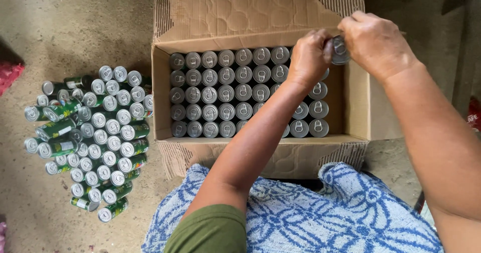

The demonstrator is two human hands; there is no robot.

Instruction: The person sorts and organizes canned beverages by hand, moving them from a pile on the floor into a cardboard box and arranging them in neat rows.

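Note:
An open cardboard box (161,90) on the floor holds several rows of upright silver-topped drink cans (226,93). Over its far right corner, my left hand (308,56) and my right hand (375,43) together grip one can (340,50), tilted with its pull-tab top facing me. My left forearm crosses over the right part of the box and hides some cans. A gap shows in the box's far right corner beneath the held can.
A group of several green cans (97,135) stands and lies on the concrete floor left of the box. A blue-and-white patterned cloth (310,213) covers my lap at the bottom. The box's torn flaps (250,10) lie open at the far side.

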